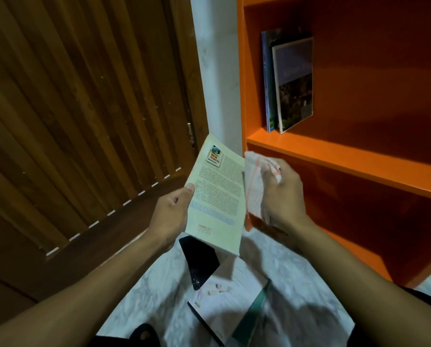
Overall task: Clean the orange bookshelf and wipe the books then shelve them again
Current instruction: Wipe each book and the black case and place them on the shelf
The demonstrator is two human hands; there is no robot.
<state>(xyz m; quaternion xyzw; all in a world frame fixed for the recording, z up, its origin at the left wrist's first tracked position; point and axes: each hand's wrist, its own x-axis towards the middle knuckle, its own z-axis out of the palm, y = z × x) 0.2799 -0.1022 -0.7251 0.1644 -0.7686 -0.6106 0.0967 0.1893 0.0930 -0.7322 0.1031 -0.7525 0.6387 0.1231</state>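
Head view: a pale green paperback (217,196) is held up by the left hand (170,216), gripped at its left edge with the thumb laid across the back cover and the fingers hidden behind it. Just right of that grip, a white cloth with orange stripes (253,186) is clutched in the right hand (282,196), fingers curled around it, and is pressed against the book's right edge. Beyond the right hand stands the orange bookshelf (347,159); on the shelf above and behind that hand, two books (288,81) are stood upright near the left wall. Below the held paperback, a black phone (199,261) and a stack of books (230,304) are laid on the marbled floor (297,269). A slatted wooden door (84,121) is seen left of the left hand.
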